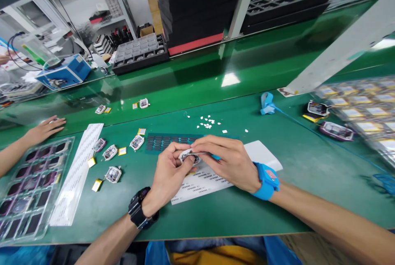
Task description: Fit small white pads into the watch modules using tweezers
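My left hand (173,168), with a black watch on its wrist, is closed around a small white-rimmed electronic device housing (185,156). My right hand (228,160) wears a blue wrist strap (267,180) and pinches slim metal tweezers (199,153), whose tip reaches over the housing. Fingers hide much of the housing and the tweezers. Below both hands lies a printed white sheet (197,189). Just behind them is a teal sheet with rows of dark strips (160,142). Small white paper pieces (208,123) are scattered farther back.
Several open housings with wired batteries (110,152) lie to the left. Beyond them are a white strip sheet (77,178), a clear tray (33,191) and another person's hand (46,129). A blue cord (308,125) runs right toward a battery tray (367,108). A white post (339,43) stands behind.
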Motion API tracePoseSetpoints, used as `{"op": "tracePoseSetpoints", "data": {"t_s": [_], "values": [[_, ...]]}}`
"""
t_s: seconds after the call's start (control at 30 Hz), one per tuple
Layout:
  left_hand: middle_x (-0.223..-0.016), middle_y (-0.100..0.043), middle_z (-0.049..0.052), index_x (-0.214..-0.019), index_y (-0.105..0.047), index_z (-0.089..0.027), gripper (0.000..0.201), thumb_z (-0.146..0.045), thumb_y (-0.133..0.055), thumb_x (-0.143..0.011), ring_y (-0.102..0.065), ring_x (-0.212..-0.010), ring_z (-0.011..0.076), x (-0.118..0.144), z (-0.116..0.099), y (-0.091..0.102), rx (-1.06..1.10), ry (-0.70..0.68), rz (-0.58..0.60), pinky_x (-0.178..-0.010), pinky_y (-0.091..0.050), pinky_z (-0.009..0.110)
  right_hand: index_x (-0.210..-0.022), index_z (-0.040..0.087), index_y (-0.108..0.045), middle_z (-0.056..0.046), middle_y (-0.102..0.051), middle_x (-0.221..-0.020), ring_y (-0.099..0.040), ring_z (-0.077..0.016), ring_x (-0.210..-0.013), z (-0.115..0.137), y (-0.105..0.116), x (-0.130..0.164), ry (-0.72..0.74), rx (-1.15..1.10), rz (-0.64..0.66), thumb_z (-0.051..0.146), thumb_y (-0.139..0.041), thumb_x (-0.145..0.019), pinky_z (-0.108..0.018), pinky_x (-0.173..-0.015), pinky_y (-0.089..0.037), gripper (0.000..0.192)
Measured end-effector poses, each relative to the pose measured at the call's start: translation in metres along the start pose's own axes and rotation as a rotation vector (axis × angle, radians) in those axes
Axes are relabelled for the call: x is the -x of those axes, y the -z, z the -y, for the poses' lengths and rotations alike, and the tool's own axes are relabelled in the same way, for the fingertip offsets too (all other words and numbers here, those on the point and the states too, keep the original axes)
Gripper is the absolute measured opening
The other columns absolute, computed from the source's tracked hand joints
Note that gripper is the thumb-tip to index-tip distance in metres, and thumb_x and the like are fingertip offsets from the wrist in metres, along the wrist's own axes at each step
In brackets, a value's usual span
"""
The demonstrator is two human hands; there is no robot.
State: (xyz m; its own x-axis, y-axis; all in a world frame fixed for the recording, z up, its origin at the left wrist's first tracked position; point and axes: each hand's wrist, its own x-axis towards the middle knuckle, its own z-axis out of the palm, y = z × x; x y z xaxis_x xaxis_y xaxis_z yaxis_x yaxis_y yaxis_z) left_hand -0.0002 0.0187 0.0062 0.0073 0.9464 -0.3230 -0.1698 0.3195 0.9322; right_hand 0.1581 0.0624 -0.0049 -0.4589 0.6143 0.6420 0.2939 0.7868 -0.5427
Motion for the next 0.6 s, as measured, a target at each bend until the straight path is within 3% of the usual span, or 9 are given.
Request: {"op": "tracePoseSetpoints", "data": {"t_s": [0.2,0.47,0.6], "values": [[-0.075,-0.071,0.001,-0.090,-0.060,-0.016,0.033,-0.027,-0.079,-0.066,-0.063,-0.061,0.0089,0.0007,-0.0009,-0.0021,0.018,-0.002,-0.022,-0.061,-0.059,0.023,-0.088,0.020,-0.071,-0.006,-0.074,-0.092,-0.071,-0.0161,-0.080,0.0004,0.0021,-0.0017,-0.047,-0.033,0.014,0.011,-0.057,-0.089,-0.029,-0.070,-0.059,0.016],[-0.084,-0.074,0.005,-0.091,-0.064,-0.015,0.024,-0.031,-0.073,-0.075,-0.065,-0.067,0.0111,0.0041,0.0051,-0.0015,-0.067,-0.117,-0.049,-0.065,-0.060,0.024,-0.085,0.018,-0.072,-0.008,-0.073,-0.092,-0.069,-0.0170,-0.079,0.0040,0.0044,-0.0039,-0.115,-0.083,0.031,0.012,-0.058,-0.088,-0.030,-0.068,-0.057,0.015],[-0.087,-0.074,0.006,-0.087,-0.066,-0.015,0.025,-0.038,-0.071,-0.078,-0.065,-0.069,0.0120,0.0047,0.0047,-0.0001,-0.084,-0.128,-0.060,-0.060,-0.059,0.023,-0.082,0.018,-0.073,-0.006,-0.074,-0.089,-0.070,-0.0170,-0.078,0.0056,0.0054,-0.0066,-0.264,-0.150,0.015,0.015,-0.064,-0.085,-0.030,-0.068,-0.056,0.009]]}}
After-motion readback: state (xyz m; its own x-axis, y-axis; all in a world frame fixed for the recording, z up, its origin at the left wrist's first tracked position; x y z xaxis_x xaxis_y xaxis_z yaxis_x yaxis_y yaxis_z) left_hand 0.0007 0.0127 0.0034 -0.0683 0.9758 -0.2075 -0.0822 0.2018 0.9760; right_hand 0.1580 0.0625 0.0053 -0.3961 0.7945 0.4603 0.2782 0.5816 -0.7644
